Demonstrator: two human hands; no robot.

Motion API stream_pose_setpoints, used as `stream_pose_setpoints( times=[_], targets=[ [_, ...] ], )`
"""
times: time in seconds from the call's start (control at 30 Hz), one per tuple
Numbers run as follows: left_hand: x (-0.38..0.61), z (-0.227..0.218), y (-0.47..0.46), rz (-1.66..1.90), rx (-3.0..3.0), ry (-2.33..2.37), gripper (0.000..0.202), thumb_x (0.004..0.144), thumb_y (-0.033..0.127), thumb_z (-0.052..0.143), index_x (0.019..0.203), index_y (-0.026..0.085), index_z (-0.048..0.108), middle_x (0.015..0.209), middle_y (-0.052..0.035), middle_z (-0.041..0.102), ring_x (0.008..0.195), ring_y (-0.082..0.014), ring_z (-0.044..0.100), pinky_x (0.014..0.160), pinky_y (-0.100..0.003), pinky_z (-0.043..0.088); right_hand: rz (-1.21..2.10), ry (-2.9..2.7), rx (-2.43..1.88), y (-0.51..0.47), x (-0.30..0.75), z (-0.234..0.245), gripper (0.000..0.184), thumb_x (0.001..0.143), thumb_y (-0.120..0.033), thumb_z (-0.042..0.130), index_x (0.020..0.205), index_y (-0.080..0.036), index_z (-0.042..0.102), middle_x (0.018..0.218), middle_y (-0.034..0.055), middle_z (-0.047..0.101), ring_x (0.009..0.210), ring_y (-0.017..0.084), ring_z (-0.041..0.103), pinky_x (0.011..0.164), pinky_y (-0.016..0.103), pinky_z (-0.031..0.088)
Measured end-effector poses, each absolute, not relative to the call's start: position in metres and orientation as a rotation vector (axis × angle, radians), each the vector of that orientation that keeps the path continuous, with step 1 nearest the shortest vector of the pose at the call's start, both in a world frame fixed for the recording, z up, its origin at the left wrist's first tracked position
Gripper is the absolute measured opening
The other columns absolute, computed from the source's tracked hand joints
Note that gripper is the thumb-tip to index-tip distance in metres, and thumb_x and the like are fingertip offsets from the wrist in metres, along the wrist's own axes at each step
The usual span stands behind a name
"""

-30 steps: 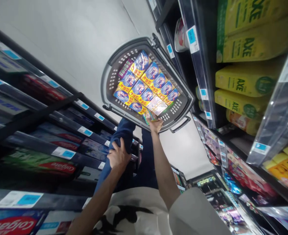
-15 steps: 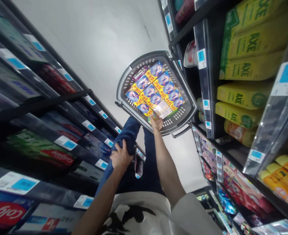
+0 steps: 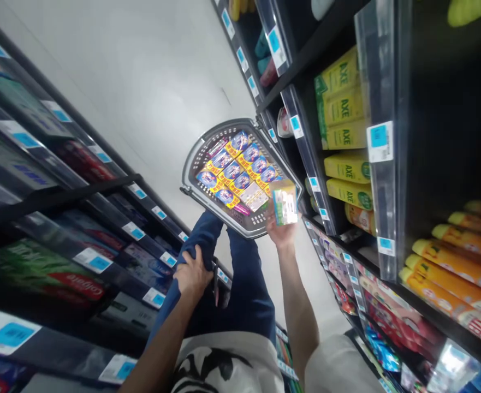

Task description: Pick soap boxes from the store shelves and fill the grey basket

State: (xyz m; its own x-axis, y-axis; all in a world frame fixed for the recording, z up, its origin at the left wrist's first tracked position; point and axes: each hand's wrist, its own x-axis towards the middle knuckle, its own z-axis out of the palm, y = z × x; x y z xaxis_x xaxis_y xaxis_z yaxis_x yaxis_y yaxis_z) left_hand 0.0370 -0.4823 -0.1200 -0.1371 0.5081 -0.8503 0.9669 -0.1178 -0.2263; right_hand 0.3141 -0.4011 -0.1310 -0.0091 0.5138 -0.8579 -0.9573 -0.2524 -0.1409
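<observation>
My right hand point(image 3: 281, 232) grips a small pack point(image 3: 285, 206) with a yellow side and a white, green and blue label, raised over the near right rim of the basket. The grey shopping basket point(image 3: 246, 228) stands on the floor in front of my legs. In it lie rows of blue-and-yellow OMO packs point(image 3: 232, 172), a pale pack point(image 3: 253, 196) and a pink-purple item point(image 3: 242, 209) by the near side. My left hand point(image 3: 193, 273) rests on my bent left knee, fingers spread, holding nothing.
On my left, a dark shelf holds toothpaste boxes point(image 3: 60, 273) behind price labels. To the right, another shelf carries yellow AXE bottles point(image 3: 344, 105) and orange bottles point(image 3: 461, 270). Pale floor point(image 3: 142, 71) stretches ahead between them.
My right hand has come up out of the basket and moved right, with the small pack now in it. A pink-purple item now shows near where it was. My left hand stays on the knee.
</observation>
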Motion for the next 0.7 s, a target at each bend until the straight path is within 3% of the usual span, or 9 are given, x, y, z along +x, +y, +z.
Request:
stream_pose_setpoints(
  times=[0.1, 0.2, 0.27, 0.4, 0.5, 0.57, 0.63, 0.7],
  targets=[
    [0.038, -0.122, -0.486, -1.202, 1.662, 1.662, 0.078, 0.091, 0.042, 0.057, 0.161, 0.015, 0.036, 0.131, -0.0268, 0.048, 0.093, -0.0423, 0.065, 0.074, -0.053, 0.051, 1.539, 0.537, -0.941, -0.377, 0.322, -0.120, 0.058, 0.075, -0.058, 0.070, 0.120, -0.023, 0.068, 0.117, 0.0046, 0.076, 0.084, 0.012, 0.067, 0.061, 0.017, 0.058],
    [0.038, -0.124, -0.492, -1.200, 1.690, 1.655, 0.076, 0.091, 0.042, 0.055, 0.160, 0.015, 0.037, 0.130, -0.0262, 0.049, 0.092, -0.0421, 0.066, 0.074, -0.054, 0.051, 1.450, 0.367, -1.122, -0.364, 0.321, -0.107, 0.056, 0.075, -0.056, 0.073, 0.121, -0.024, 0.066, 0.112, 0.0038, 0.075, 0.089, 0.016, 0.069, 0.065, 0.023, 0.062],
    [0.039, -0.124, -0.494, -1.202, 1.709, 1.649, 0.077, 0.090, 0.039, 0.056, 0.160, 0.014, 0.037, 0.129, -0.0259, 0.049, 0.092, -0.0423, 0.066, 0.074, -0.054, 0.052, 1.246, 0.149, -1.325, -0.361, 0.318, -0.096, 0.054, 0.073, -0.046, 0.080, 0.120, -0.026, 0.065, 0.109, 0.0015, 0.074, 0.094, 0.017, 0.071, 0.075, 0.030, 0.064],
    [0.041, -0.123, -0.491, -1.229, 1.725, 1.652, 0.078, 0.089, 0.039, 0.057, 0.160, 0.013, 0.037, 0.130, -0.0278, 0.050, 0.091, -0.0422, 0.067, 0.073, -0.053, 0.052, 0.708, -0.341, -1.614, -0.356, 0.316, -0.069, 0.068, 0.053, -0.020, 0.092, 0.115, -0.026, 0.063, 0.121, 0.0034, 0.069, 0.107, 0.021, 0.070, 0.094, 0.036, 0.061],
    [0.041, -0.121, -0.490, -1.227, 1.735, 1.624, 0.076, 0.091, 0.041, 0.055, 0.159, 0.013, 0.038, 0.132, -0.0278, 0.051, 0.093, -0.0415, 0.068, 0.073, -0.053, 0.053, 0.638, -0.432, -1.677, -0.352, 0.317, -0.047, 0.067, 0.052, -0.020, 0.092, 0.113, -0.025, 0.063, 0.122, 0.0057, 0.069, 0.112, 0.023, 0.069, 0.098, 0.039, 0.060],
    [0.040, -0.121, -0.493, -1.233, 1.744, 1.611, 0.072, 0.093, 0.044, 0.051, 0.158, 0.014, 0.040, 0.133, -0.0277, 0.053, 0.094, -0.0421, 0.068, 0.074, -0.055, 0.053, 0.729, -0.330, -1.636, -0.352, 0.317, -0.031, 0.060, 0.058, -0.028, 0.088, 0.113, -0.025, 0.063, 0.114, 0.0041, 0.072, 0.104, 0.022, 0.071, 0.094, 0.039, 0.061],
    [0.040, -0.123, -0.500, -1.248, 1.757, 1.656, 0.073, 0.090, 0.049, 0.053, 0.156, 0.018, 0.045, 0.132, -0.0272, 0.057, 0.096, -0.0448, 0.069, 0.071, -0.055, 0.053, 0.908, -0.150, -1.533, -0.352, 0.318, -0.016, 0.054, 0.065, -0.040, 0.080, 0.113, -0.024, 0.063, 0.102, 0.0035, 0.074, 0.091, 0.023, 0.073, 0.079, 0.037, 0.064],
    [0.041, -0.127, -0.508, -1.243, 1.784, 1.727, 0.076, 0.080, 0.051, 0.062, 0.153, 0.034, 0.049, 0.133, -0.0231, 0.062, 0.103, -0.0505, 0.066, 0.066, -0.056, 0.052, 1.105, 0.018, -1.413, -0.355, 0.324, -0.001, 0.055, 0.068, -0.051, 0.072, 0.113, -0.021, 0.065, 0.088, 0.0046, 0.075, 0.075, 0.024, 0.071, 0.055, 0.032, 0.060]
  ],
)
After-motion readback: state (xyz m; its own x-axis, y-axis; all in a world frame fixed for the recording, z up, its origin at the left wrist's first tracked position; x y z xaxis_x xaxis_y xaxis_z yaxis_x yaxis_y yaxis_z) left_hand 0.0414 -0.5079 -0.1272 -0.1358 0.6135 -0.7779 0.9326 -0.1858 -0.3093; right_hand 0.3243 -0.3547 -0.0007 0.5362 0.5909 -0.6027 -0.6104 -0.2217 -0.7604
